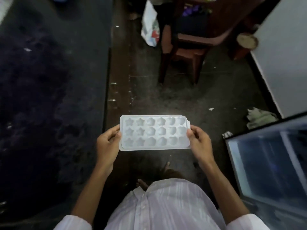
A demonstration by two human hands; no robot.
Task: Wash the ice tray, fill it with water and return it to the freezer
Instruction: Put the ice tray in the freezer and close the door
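White ice tray (154, 132), ends pinched by left grip (108, 143) and right grip (199, 143); fingertips hidden beneath.

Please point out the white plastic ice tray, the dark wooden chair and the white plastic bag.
white plastic ice tray (154, 132), head view, on a middle cell.
dark wooden chair (189, 50), head view, on the seat's front rail.
white plastic bag (150, 30), head view, on its printed side.

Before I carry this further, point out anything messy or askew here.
The ice tray, held between the left hand and right hand, sits slightly offset on a second layer beneath. White scraps and a crumpled cloth litter the floor.
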